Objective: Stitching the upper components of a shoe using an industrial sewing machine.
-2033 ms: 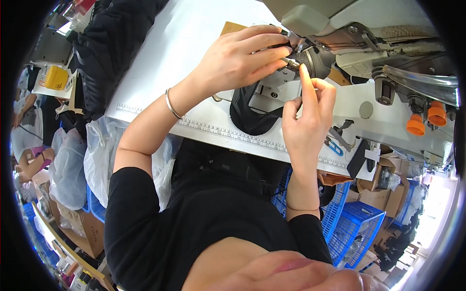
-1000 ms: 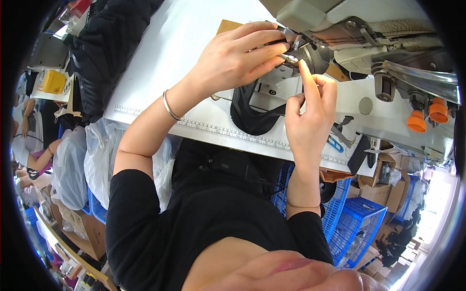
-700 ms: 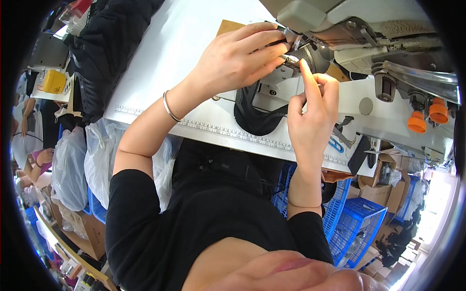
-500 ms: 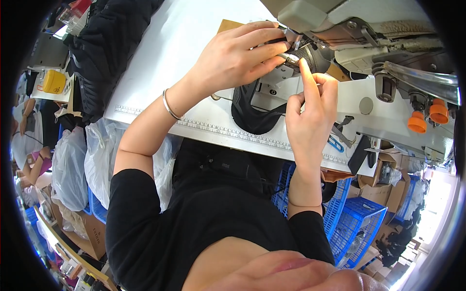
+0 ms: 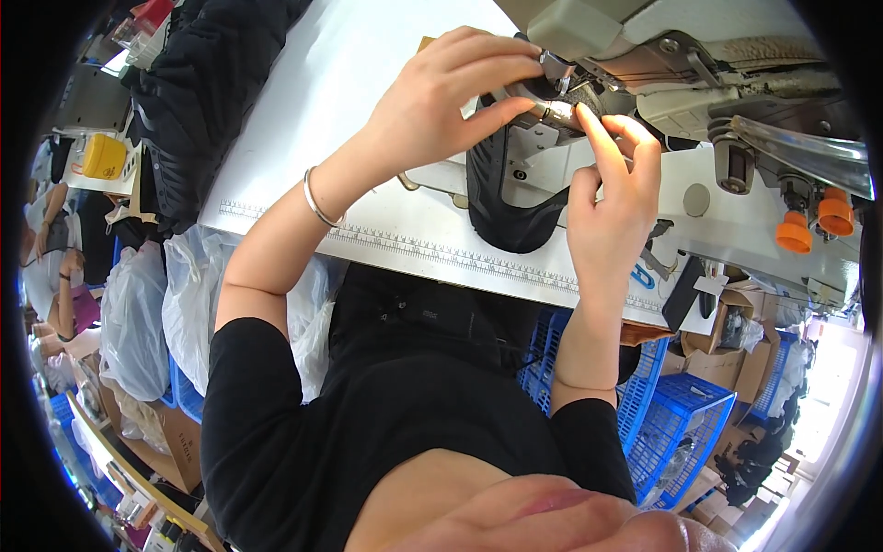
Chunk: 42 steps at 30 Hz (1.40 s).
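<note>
A black curved piece with a ridged face hangs in a loop over the front of a sewing machine. Its upper end runs under the metal parts by the needle. My left hand reaches in from the left, its fingers over the dark material and its thumb against the edge near a shiny metal part. From the right, my right hand puts its stretched index fingertip beside that metal part. Its other fingers are curled in; what they hold, if anything, is hidden. Light falls on both fingertips.
A printed ruler strip runs along the front edge of the white table. Black material is piled at the left. Orange knobs and a blue clip are at the right. Blue crates and plastic bags stand below.
My left hand has lifted a little and its thumb has spread away from the fingers. The black piece and my right hand have shifted slightly to the right.
</note>
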Available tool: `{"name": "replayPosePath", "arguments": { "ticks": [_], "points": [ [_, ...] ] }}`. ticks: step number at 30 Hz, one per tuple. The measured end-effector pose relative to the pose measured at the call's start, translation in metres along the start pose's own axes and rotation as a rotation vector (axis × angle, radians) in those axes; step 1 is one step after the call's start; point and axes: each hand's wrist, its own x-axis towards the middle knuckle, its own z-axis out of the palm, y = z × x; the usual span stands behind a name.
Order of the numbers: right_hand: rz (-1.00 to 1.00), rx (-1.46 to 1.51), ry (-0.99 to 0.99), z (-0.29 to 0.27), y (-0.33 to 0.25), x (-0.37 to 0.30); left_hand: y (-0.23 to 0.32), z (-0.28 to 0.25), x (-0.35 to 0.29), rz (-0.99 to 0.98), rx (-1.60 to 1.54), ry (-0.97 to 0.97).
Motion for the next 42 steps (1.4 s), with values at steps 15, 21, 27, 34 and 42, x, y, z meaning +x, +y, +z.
{"name": "replayPosePath", "arguments": {
  "ticks": [15,21,27,34,42],
  "points": [
    [0.301,0.452,-0.084,0.027,0.069,0.025,0.018,0.004,-0.001,0.121,0.130,0.007],
    [0.109,0.163,-0.029,0.008,0.064,0.014,0.020,0.006,0.001,0.180,0.202,0.024],
    [-0.043,-0.110,0.703,-0.127,0.111,-0.050,0.028,0.004,0.008,0.172,0.356,0.008],
    [0.417,-0.261,1.073,-0.313,0.297,-0.016,0.011,-0.011,0.012,0.139,0.233,-0.105],
    [0.515,-0.578,0.541,-0.428,0.450,-0.016,-0.008,-0.009,0.011,0.177,0.125,-0.110]
  ]
}}
